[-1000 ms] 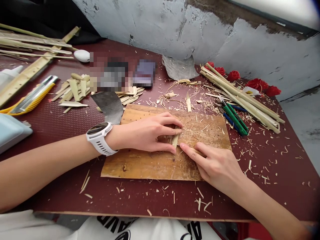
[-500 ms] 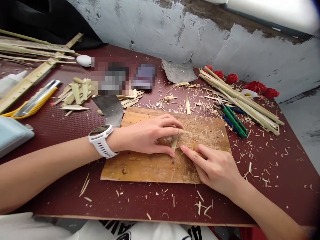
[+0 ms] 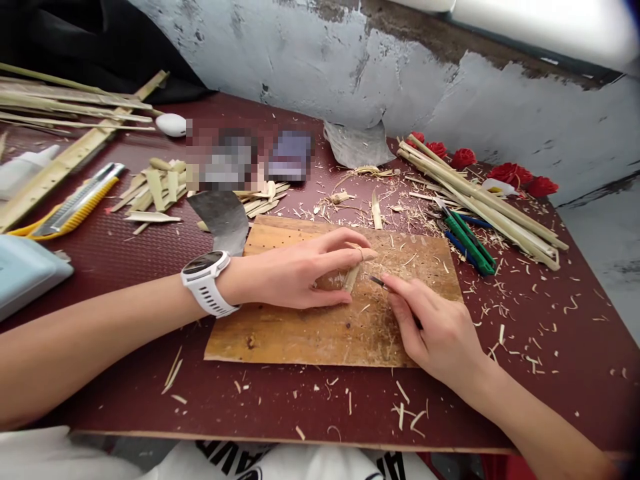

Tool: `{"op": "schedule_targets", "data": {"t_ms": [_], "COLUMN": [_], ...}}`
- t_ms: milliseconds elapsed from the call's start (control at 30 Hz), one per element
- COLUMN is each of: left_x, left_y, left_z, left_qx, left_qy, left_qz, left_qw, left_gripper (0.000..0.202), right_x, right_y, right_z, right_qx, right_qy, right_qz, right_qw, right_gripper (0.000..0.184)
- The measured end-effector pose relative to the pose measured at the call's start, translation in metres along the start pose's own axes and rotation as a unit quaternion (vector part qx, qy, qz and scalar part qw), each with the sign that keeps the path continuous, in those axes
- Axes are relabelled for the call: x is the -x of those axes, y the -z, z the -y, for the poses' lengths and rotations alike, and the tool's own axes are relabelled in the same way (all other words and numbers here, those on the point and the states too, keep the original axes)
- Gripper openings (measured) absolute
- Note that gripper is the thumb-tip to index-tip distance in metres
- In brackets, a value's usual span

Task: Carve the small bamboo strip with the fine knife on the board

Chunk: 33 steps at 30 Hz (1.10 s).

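My left hand (image 3: 305,270), with a white watch (image 3: 207,273) at its wrist, rests on a worn wooden board (image 3: 295,333). A short pale bamboo strip (image 3: 352,277) is pinched between its thumb and fingers, partly hidden by them. To the right, my right hand (image 3: 440,323) is closed around a small thin knife (image 3: 377,281). Only the knife's dark tip and a bit of its shaft show past the fingers. That tip is just to the right of the strip, with a small gap between them. Fine shavings lie on the board around both hands.
Bamboo sticks (image 3: 480,197), a green cutter (image 3: 470,243) and red flowers (image 3: 510,173) lie at the right. Cut pieces (image 3: 157,187), a yellow cutter (image 3: 83,203) and a light-blue box (image 3: 33,270) are at the left. Shavings litter the dark red table (image 3: 135,380).
My right hand has drawn back to the right, away from the strip, and the knife tip now shows. The left fingers have shifted slightly on the strip.
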State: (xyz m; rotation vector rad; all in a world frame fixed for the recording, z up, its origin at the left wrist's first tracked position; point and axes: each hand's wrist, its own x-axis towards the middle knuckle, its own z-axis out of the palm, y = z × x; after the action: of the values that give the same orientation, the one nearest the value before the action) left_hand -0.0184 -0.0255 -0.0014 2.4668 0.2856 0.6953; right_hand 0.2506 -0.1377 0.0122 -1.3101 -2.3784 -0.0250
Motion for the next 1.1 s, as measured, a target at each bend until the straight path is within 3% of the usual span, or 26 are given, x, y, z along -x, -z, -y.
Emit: {"op": "schedule_targets", "data": {"t_ms": [200, 367, 500, 667, 833, 967, 1100], "left_x": [-0.0018, -0.0024, -0.0029, -0.0021, 0.0, -0.0003, -0.0014], "left_y": [0.0025, 0.0035, 0.0026, 0.0012, -0.0002, -0.0014, -0.0009], "left_z": [-0.0054, -0.005, -0.0023, -0.0019, -0.0034, -0.0034, -0.0037], "left_qx": [-0.062, -0.093, -0.058, -0.026, 0.016, 0.005, -0.035], "left_qy": [0.016, 0.049, 0.007, -0.011, 0.008, -0.009, -0.022], "left_qz": [-0.008, 0.018, 0.009, 0.013, 0.025, 0.008, 0.002], "left_qw": [0.998, 0.994, 0.998, 1.0, 1.0, 1.0, 0.999], "left_gripper": [0.078, 0.07, 0.064, 0.057, 0.061, 0.052, 0.043], "right_x": [-0.0003, 0.0, -0.0008, 0.0002, 0.0, -0.0026, -0.0044], "right_y": [-0.002, -0.0024, -0.0018, -0.0013, -0.0015, -0.0016, -0.001], "right_z": [-0.0024, -0.0031, -0.0029, -0.0012, -0.0008, -0.0029, -0.0053], "right_qx": [-0.041, -0.052, -0.065, -0.117, -0.172, -0.241, -0.25], "right_qy": [-0.058, -0.055, -0.066, -0.131, -0.192, -0.259, -0.267], "right_qz": [-0.04, -0.041, -0.059, -0.083, -0.049, -0.024, -0.028], "right_qw": [0.997, 0.996, 0.994, 0.981, 0.965, 0.935, 0.93], "right_gripper": [0.021, 0.023, 0.026, 0.031, 0.048, 0.049, 0.047]}}
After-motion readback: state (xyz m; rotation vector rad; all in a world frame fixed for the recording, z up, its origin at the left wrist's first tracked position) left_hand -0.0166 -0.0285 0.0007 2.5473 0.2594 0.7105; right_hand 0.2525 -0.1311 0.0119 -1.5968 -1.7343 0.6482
